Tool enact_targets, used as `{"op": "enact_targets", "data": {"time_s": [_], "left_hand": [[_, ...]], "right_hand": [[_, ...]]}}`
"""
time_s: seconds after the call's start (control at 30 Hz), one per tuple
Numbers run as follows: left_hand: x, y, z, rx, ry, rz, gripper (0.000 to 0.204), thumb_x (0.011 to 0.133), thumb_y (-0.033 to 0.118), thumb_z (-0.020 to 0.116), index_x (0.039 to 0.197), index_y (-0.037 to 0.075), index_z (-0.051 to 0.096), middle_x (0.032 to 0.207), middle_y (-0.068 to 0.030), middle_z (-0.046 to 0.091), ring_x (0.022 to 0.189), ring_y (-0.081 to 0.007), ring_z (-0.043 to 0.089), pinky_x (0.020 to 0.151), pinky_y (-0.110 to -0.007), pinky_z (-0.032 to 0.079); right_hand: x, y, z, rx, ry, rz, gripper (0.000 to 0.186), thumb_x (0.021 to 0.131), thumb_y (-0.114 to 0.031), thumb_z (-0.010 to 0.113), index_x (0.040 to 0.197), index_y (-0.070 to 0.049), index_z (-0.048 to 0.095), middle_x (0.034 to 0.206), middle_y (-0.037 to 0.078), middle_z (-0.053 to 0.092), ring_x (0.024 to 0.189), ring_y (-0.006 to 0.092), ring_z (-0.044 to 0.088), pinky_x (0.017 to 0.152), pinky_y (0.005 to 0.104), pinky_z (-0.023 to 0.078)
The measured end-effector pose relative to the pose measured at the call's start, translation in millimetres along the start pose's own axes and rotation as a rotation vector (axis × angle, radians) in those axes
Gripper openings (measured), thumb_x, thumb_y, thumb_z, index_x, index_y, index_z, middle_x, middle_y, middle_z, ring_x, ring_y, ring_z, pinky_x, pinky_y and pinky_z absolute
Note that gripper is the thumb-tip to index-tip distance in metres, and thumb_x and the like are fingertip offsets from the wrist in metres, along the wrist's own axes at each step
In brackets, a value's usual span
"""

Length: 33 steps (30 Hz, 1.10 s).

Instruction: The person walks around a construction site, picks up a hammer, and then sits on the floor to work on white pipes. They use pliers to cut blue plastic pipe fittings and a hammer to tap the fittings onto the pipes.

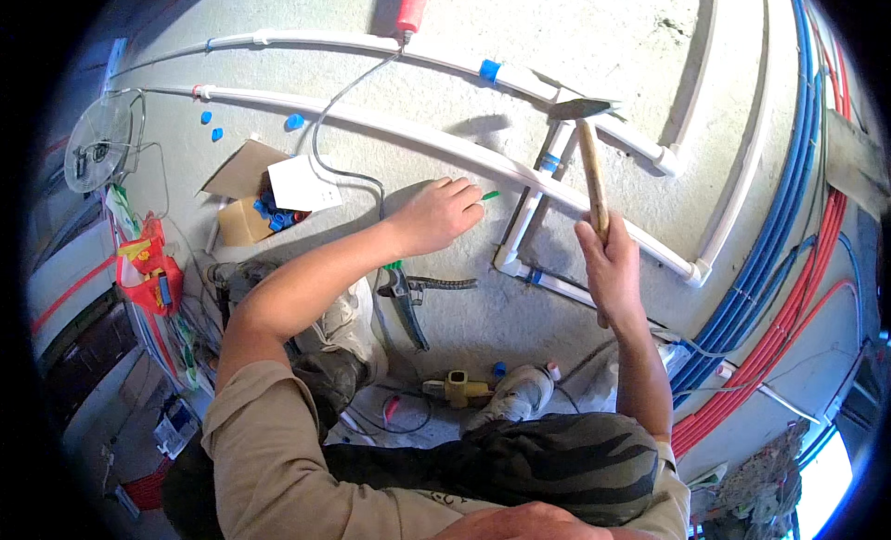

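Observation:
My right hand [614,269] is wrapped round the wooden handle of a hammer [594,173], whose dark metal head is raised over the white pipes. To its left, my left hand [438,215] is closed, knuckles up, near the floor. A thin green piece [491,195] sticks out from its fingertips; its kind is too small to tell. Just right of that hand, a short white pipe [525,215] with blue bands joins the longer white pipe runs [390,127]. The hammer head hangs in front of an upper pipe joint in this view; I cannot tell whether they touch.
A cardboard box [243,222] of blue fittings stands left. Dark pliers-like cutters [406,303] and a yellow tool [457,389] lie near my shoes. A grey cord [320,136] crosses the pipes from a red cylinder [413,6]. Blue pipes [775,234] and red pipes [806,294] run along the right.

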<state>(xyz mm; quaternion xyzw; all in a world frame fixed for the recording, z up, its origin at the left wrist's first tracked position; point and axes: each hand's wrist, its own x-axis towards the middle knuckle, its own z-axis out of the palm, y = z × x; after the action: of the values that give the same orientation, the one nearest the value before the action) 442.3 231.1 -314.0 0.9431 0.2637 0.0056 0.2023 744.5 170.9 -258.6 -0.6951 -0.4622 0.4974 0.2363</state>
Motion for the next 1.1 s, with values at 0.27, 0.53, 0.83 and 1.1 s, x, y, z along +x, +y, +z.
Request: {"op": "enact_targets", "data": {"time_s": [0.27, 0.53, 0.83, 1.1], "left_hand": [[50.6, -33.3, -56.7, -0.506, 0.539, -0.505, 0.020, 0.087, 0.000, 0.067, 0.108, 0.001, 0.066, 0.098, -0.0164, 0.065, 0.089, -0.0332, 0.066, 0.080, -0.042, 0.054], [56.9, -51.5, -35.7, -0.622, 0.280, -0.542, 0.017, 0.086, -0.005, 0.066, 0.101, 0.000, 0.069, 0.092, -0.0153, 0.070, 0.084, -0.0268, 0.069, 0.077, -0.038, 0.054], [44.3, -41.9, -14.1, -0.547, 0.486, -0.508, 0.020, 0.082, -0.009, 0.069, 0.100, -0.001, 0.069, 0.095, -0.0128, 0.069, 0.088, -0.0252, 0.069, 0.079, -0.035, 0.054], [41.1, -40.5, -3.7, -0.374, 0.478, -0.561, 0.024, 0.086, 0.000, 0.066, 0.107, 0.004, 0.076, 0.103, -0.0135, 0.065, 0.093, -0.0299, 0.067, 0.083, -0.040, 0.054]], "right_hand": [[15.9, 18.5, -1.1, -0.215, 0.040, -0.006, 0.035, 0.098, -0.025, 0.067, 0.125, -0.004, 0.061, 0.080, 0.028, 0.066, 0.078, 0.0474, 0.068, 0.070, 0.0513, 0.051], [-19.7, 32.7, 23.2, -0.134, 0.003, 0.001, 0.042, 0.100, -0.023, 0.063, 0.137, -0.004, 0.054, 0.084, 0.027, 0.068, 0.081, 0.0491, 0.068, 0.074, 0.0533, 0.052], [-12.0, 6.5, 8.8, -0.131, -0.057, -0.243, 0.029, 0.096, -0.007, 0.063, 0.123, 0.000, 0.055, 0.075, 0.020, 0.060, 0.065, 0.0374, 0.061, 0.063, 0.0436, 0.049], [20.0, 2.7, -12.2, -0.281, -0.166, -0.315, 0.031, 0.096, -0.009, 0.066, 0.125, 0.000, 0.057, 0.078, 0.022, 0.062, 0.069, 0.0392, 0.064, 0.064, 0.0439, 0.050]]}}
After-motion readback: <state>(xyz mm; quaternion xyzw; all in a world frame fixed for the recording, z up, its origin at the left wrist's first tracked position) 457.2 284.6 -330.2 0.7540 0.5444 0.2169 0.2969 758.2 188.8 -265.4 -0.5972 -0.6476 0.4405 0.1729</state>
